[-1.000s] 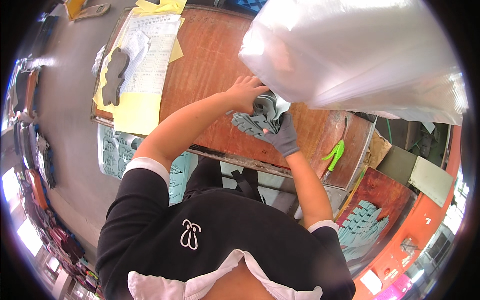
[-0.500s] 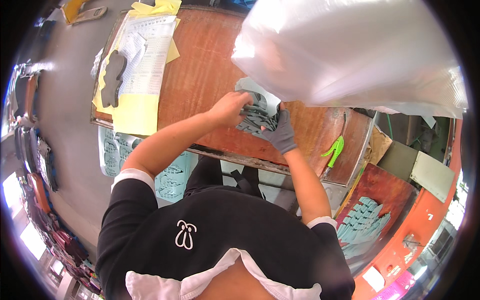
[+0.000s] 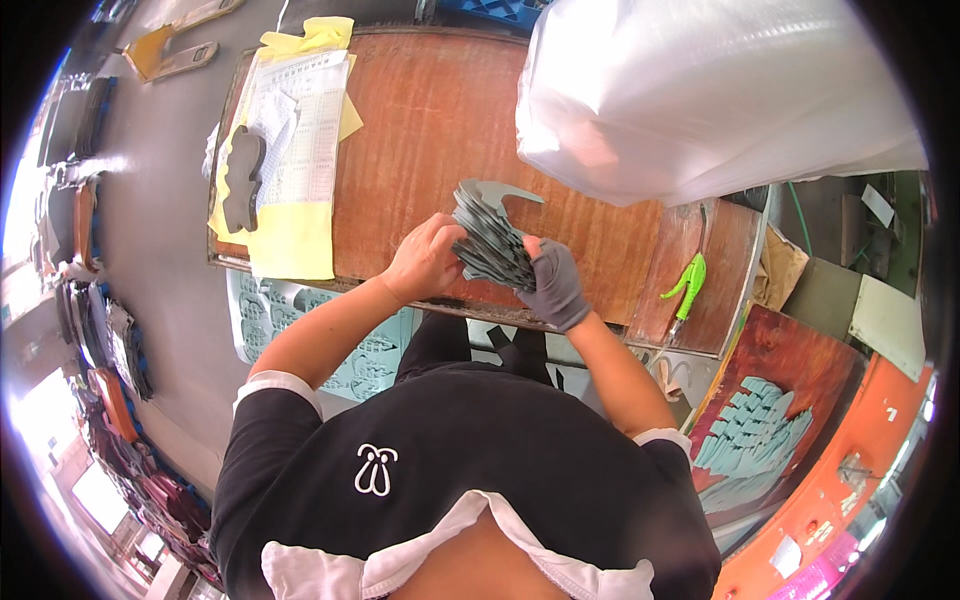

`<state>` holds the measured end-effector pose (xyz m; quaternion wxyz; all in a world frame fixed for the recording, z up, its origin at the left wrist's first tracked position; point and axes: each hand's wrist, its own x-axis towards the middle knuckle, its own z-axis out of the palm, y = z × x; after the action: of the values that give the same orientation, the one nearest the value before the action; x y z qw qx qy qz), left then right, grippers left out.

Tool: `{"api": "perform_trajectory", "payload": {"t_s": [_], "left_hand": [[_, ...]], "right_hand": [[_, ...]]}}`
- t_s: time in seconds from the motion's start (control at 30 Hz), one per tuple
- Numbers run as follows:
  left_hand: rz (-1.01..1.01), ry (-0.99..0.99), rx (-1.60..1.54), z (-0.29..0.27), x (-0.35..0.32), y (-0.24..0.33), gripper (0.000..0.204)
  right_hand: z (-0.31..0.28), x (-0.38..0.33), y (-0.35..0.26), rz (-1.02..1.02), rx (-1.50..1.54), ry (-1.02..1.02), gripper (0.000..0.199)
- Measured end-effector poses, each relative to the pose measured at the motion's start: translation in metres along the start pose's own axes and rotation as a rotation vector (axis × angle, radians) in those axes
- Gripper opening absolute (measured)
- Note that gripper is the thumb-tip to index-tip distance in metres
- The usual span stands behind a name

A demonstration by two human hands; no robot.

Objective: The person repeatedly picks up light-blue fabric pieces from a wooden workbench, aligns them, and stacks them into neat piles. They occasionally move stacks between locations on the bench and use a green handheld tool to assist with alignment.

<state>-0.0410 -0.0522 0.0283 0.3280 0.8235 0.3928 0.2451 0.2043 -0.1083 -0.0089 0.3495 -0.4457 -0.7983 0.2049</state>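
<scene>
Between my hands, above the near edge of the brown wooden table [image 3: 420, 110], is a thick stack of grey-green cut sheet pieces [image 3: 490, 235]. One curved piece juts out at the stack's far end. My bare left hand [image 3: 428, 258] is closed on the stack's left side. On the right, my right hand [image 3: 556, 285], in a grey glove with bare fingertips showing, grips the other side with the thumb on top. Some of the fingers are hidden behind the pieces.
A large clear plastic bag [image 3: 700, 100] hangs over the table's far right. Yellow and white papers [image 3: 295, 180] carry a dark wavy piece [image 3: 243, 180] at left. A green air gun [image 3: 690, 285] lies at right. Light-green pieces [image 3: 755, 425] sit on a lower board; perforated green sheets [image 3: 365, 365] lie below the table.
The stack has come nearer to me, lifted and tilted, its layered edges now showing. My left hand has shifted from its top to its left side. The view has shifted slightly.
</scene>
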Motion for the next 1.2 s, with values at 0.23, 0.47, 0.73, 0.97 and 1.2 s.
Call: {"api": "perform_trajectory", "payload": {"t_s": [0.23,0.47,0.73,0.97,1.2], "left_hand": [[-0.104,-0.102,-0.045,-0.037,0.039,-0.013,0.03],[-0.46,-0.705,-0.066,0.015,0.149,-0.027,0.037],[-0.682,-0.672,-0.507,0.001,0.145,-0.05,0.054],[-0.458,-0.627,-0.553,-0.02,0.128,-0.036,0.026],[0.007,-0.563,0.205,-0.031,0.111,-0.05,0.028]], "right_hand": [[0.003,-0.003,-0.002,0.124,-0.037,-0.043,0.089],[0.007,-0.006,-0.006,0.127,-0.02,-0.01,0.083],[0.009,-0.01,-0.01,0.181,-0.018,-0.018,0.084],[0.012,-0.011,-0.008,0.183,-0.015,0.007,0.083],[0.013,-0.01,-0.011,0.122,-0.09,0.09,0.08]]}}
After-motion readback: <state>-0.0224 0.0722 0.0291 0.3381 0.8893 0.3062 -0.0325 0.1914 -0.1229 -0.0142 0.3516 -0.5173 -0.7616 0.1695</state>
